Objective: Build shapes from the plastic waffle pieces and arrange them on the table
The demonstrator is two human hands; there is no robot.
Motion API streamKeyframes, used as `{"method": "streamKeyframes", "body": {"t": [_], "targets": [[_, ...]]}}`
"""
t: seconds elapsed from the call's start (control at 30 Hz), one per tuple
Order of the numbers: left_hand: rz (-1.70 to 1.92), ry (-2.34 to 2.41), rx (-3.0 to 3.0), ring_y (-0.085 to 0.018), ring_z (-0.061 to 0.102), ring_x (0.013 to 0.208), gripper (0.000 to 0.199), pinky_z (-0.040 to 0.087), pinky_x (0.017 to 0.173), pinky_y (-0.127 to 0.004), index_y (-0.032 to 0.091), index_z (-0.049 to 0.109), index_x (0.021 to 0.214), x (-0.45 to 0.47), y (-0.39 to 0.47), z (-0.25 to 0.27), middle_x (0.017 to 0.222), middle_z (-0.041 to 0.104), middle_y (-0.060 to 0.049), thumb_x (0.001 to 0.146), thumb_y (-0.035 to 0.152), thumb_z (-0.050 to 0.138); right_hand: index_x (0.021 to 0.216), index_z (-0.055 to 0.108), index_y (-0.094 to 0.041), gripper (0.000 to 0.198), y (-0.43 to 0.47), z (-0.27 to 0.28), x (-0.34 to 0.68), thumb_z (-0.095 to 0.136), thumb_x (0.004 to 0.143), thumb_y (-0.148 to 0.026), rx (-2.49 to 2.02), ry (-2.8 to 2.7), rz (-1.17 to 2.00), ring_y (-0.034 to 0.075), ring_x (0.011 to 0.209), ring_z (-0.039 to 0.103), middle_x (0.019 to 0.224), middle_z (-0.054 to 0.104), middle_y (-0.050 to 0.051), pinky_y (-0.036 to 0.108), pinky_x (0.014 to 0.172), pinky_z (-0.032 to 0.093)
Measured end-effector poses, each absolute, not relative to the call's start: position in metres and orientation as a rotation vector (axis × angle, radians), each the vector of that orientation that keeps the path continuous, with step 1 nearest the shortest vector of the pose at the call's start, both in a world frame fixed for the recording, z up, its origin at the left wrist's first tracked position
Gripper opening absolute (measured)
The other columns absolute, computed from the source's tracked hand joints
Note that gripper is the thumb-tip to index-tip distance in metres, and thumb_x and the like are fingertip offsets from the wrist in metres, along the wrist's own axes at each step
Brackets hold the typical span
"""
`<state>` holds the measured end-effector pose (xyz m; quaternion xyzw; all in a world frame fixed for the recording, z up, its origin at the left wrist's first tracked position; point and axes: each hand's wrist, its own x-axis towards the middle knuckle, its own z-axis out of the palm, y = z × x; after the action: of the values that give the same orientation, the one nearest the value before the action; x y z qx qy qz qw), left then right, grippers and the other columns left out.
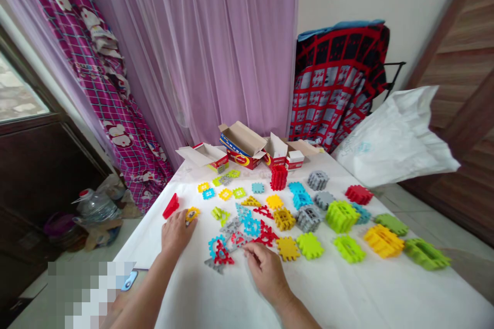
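Observation:
At the left of the white-covered table, my left hand (178,232) has its fingers curled over a yellow interlocking plastic block piece (192,214). A red block piece (171,206) lies just beyond that hand. Farther right, my right hand (267,271) is closed in a pinch at the near edge of a red triangular block piece (238,238); its fingertips partly hide the contact. Around it lie blue (251,226), grey (231,226) and red triangular pieces (267,233) in a loose pile. Nearest me are another red triangle (223,254) and a grey one (214,266).
Stacks of green (341,217), yellow (383,240), grey (309,218) and red pieces (278,178) stand across the right half. Open cardboard boxes (243,140) line the back edge. A white sack (397,136) leans at the right edge, and a water jug (96,204) sits off the table's left.

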<state>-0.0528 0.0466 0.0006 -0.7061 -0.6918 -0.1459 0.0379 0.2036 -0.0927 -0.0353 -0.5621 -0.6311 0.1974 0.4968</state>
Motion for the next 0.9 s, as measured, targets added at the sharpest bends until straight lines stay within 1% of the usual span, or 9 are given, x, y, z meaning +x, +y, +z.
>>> {"method": "streamKeyframes", "body": {"t": [0.13,0.23,0.3,0.4,0.47,0.53,0.6,0.7,0.9], "targets": [[-0.478,-2.151,-2.177,-0.034,0.064,0.109,0.042,0.049,0.083,-0.044,0.02,0.065,0.114,-0.053,0.051,0.0,0.119,0.069,-0.015,0.088,0.049,0.048,0.09,0.073,-0.021,0.027,-0.092,-0.033,0.203,0.046,0.085,-0.018,-1.367,-1.53,0.488,0.018,0.079,0.071,0.084,0.076,0.006,0.026,0.074,0.054],[-0.534,-2.122,-2.189,-0.032,0.066,0.104,0.045,0.049,0.082,-0.041,0.02,0.064,0.115,-0.051,0.049,0.003,0.115,0.071,-0.015,0.091,0.051,0.042,0.091,0.073,-0.022,0.026,-0.092,-0.031,0.202,0.048,0.085,-0.018,-1.371,-1.517,0.505,0.018,0.08,0.071,0.085,0.076,0.005,0.026,0.075,0.054],[-0.58,-2.095,-2.206,-0.029,0.068,0.094,0.044,0.049,0.079,-0.039,0.021,0.065,0.11,-0.046,0.045,0.004,0.101,0.074,-0.012,0.094,0.05,0.037,0.091,0.074,-0.022,0.026,-0.092,-0.03,0.202,0.048,0.084,-0.017,-1.366,-1.517,0.514,0.018,0.08,0.071,0.085,0.076,0.005,0.026,0.075,0.054],[-0.662,-2.058,-2.245,-0.026,0.069,0.083,0.044,0.051,0.075,-0.036,0.024,0.07,0.091,-0.033,0.037,-0.002,0.081,0.074,-0.008,0.095,0.048,0.033,0.09,0.074,-0.022,0.027,-0.092,-0.029,0.202,0.049,0.084,-0.017,-1.366,-1.515,0.512,0.018,0.079,0.071,0.084,0.076,0.005,0.025,0.075,0.054],[-0.735,-2.025,-2.269,-0.025,0.068,0.093,0.044,0.051,0.084,-0.036,0.025,0.071,0.079,-0.025,0.034,-0.01,0.091,0.075,-0.008,0.095,0.045,0.035,0.09,0.074,-0.022,0.027,-0.092,-0.029,0.202,0.049,0.083,-0.017,-1.373,-1.512,0.511,0.017,0.079,0.071,0.084,0.076,0.004,0.025,0.075,0.054],[-0.801,-2.027,-2.247,-0.026,0.064,0.108,0.043,0.049,0.095,-0.04,0.026,0.072,0.073,-0.02,0.031,-0.017,0.109,0.074,-0.007,0.094,0.041,0.038,0.091,0.074,-0.023,0.027,-0.092,-0.029,0.202,0.049,0.084,-0.017,-1.375,-1.52,0.512,0.017,0.079,0.071,0.085,0.076,0.004,0.025,0.076,0.054],[-0.841,-2.083,-2.165,-0.03,0.06,0.118,0.04,0.047,0.098,-0.047,0.025,0.075,0.08,-0.02,0.029,-0.022,0.122,0.07,-0.009,0.092,0.041,0.04,0.091,0.074,-0.022,0.027,-0.092,-0.03,0.202,0.048,0.084,-0.018,-1.378,-1.53,0.508,0.017,0.08,0.071,0.085,0.076,0.004,0.025,0.076,0.053],[-0.87,-2.155,-2.05,-0.034,0.055,0.124,0.038,0.046,0.098,-0.054,0.022,0.073,0.106,-0.028,0.025,-0.026,0.133,0.063,-0.015,0.092,0.039,0.041,0.091,0.073,-0.022,0.027,-0.092,-0.032,0.203,0.048,0.085,-0.018,-1.391,-1.553,0.498,0.018,0.079,0.071,0.085,0.076,0.004,0.026,0.074,0.053],[-0.833,-2.079,-2.207,-0.027,0.054,0.128,0.04,0.042,0.105,-0.045,0.026,0.064,0.124,-0.033,0.017,-0.03,0.131,0.066,-0.009,0.089,0.036,0.048,0.091,0.073,-0.023,0.026,-0.093,-0.034,0.204,0.048,0.085,-0.018,-1.375,-1.569,0.489,0.018,0.077,0.071,0.084,0.076,0.004,0.026,0.072,0.053]]}}
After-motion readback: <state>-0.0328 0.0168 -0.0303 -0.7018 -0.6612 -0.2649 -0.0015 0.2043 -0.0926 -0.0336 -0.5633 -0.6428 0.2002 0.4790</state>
